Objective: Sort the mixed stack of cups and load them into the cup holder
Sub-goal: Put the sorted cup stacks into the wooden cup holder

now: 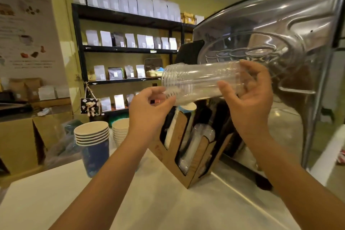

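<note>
A stack of clear plastic cups lies sideways in the air above the brown cup holder, rims pointing left. My right hand grips the stack's bottom end. My left hand pinches the rim end with its fingertips. The cup holder stands on the white counter; one slot holds white paper cups, another holds clear cups. A stack of blue paper cups stands at the left, with a stack of white paper cups behind it.
A large shiny metal machine rises close on the right, right behind the cup holder. Black shelves with coffee bags line the back wall. Cardboard boxes sit beyond the counter's left edge.
</note>
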